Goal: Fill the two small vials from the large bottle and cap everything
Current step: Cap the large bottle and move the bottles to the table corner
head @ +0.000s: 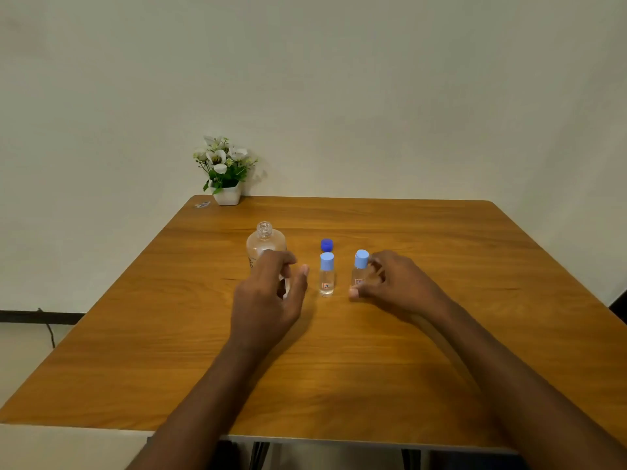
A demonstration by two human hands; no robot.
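Observation:
A large clear bottle stands uncapped at the left of the group, its threaded neck bare. Its dark blue cap rests on the table behind the middle vial. Two small clear vials stand upright, each with a light blue cap on: the middle vial and the right vial. My left hand hovers in front of the large bottle, fingers spread and empty, hiding the bottle's lower part. My right hand curls loosely beside the right vial, fingers touching or nearly touching it.
A wooden table holds everything. A white pot of white flowers stands at the far left corner, with a small wrapper beside it. A plain wall runs behind the table.

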